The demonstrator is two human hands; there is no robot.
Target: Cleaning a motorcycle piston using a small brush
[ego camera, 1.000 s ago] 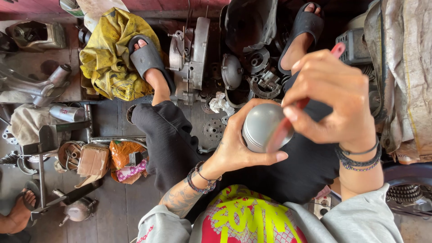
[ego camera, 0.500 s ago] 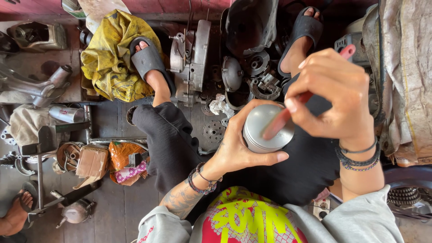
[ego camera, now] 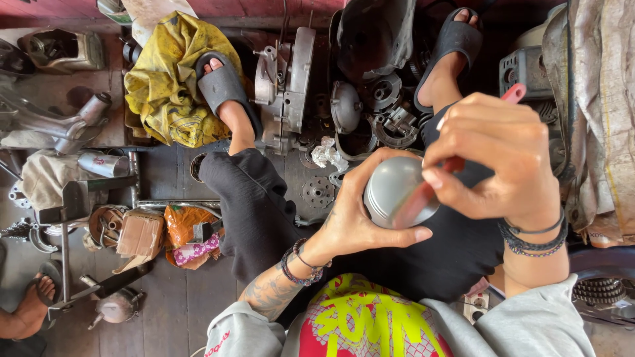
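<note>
Your left hand cupping a grey metal piston, your right hand gripping a red-handled tool against it

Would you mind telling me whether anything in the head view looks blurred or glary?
Head view: the red-handled tool smears where it crosses the round grey metal piston; both hands, left and right, are sharp; soft daylight, with a mild sheen on the piston and no harsh glare.
</note>
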